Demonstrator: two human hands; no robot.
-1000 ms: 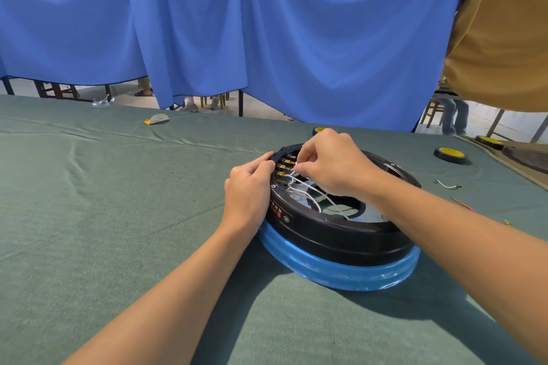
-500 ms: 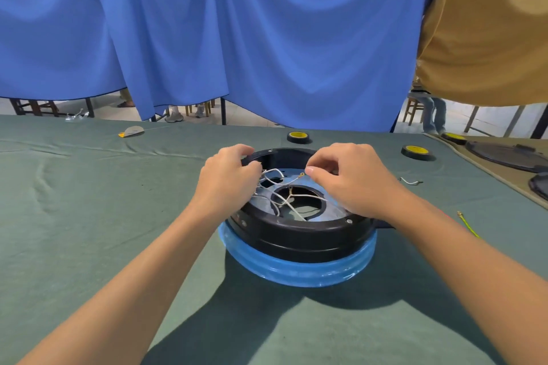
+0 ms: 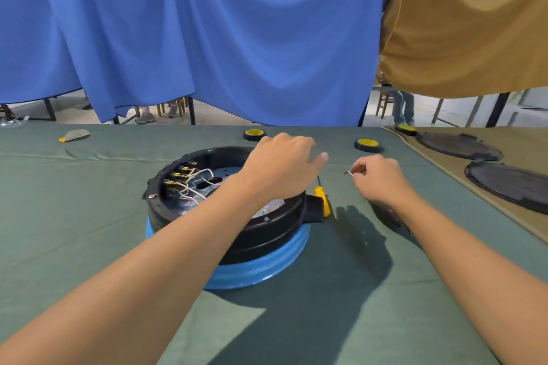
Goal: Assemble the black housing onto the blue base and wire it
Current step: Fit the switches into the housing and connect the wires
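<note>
**Wire (image 3: 350, 172) held to the right of the housing (image 3: 267, 231)**

The housing sits on the base (image 3: 261, 268) at the centre of the table (image 3: 89, 246). The right hand (image 3: 382, 181) pinches the short wire, free end pointing left. The terminals (image 3: 178, 179) line the housing's left inner wall, nearer the left hand (image 3: 281, 170), which lies over the rim; its grip cannot be told.

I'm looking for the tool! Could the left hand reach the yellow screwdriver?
Probably yes. The left hand is over the black housing's right side, and the yellow screwdriver lies on the cloth just beside it, with nothing covering its handle. The right hand pinches a small wire.
</note>
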